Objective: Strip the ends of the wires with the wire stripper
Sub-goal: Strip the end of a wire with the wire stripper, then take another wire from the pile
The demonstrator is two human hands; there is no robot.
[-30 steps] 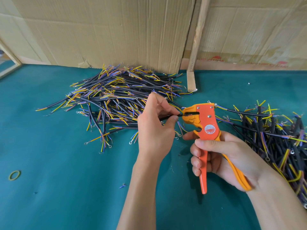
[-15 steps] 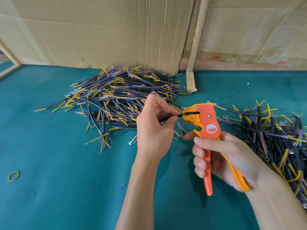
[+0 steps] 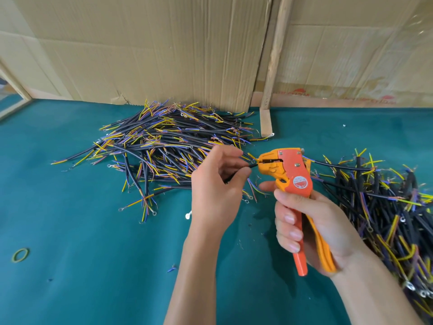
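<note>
Above green worktop, left hand pinches black wire, end at wire stripper nose; right hand grips stripper handles. Wire piles: behind, right.

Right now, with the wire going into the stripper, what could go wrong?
The left hand pinches the black wire very close to the wire stripper head, so a fingertip could get nipped when the right hand squeezes. The held stub is short and may slip out mid-pull. The wire pile lies just behind the tool, so a stray strand might snag.
</note>
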